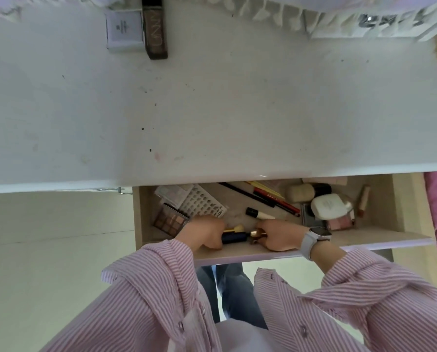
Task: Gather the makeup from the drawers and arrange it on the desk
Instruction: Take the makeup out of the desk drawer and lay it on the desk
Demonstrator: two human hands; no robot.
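Both my hands are down in the open drawer (pixel 380 214): left hand (pixel 207 235) curled round a dark tube (pixel 234 237), right hand (pixel 281 236) pinching a small gold-capped piece (pixel 254 234); both look light, rigid, slick, best gripped mid-barrel.

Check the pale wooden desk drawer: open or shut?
Open: the pale wooden desk drawer is pulled out below the white desk, makeup visible inside.

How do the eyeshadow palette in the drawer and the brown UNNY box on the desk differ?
The eyeshadow palette lies in the open drawer; the UNNY box lies on the desk. The palette is wide, showing its pans of colour; the box is narrow, plain brown and lettered. Both are brownish makeup items.
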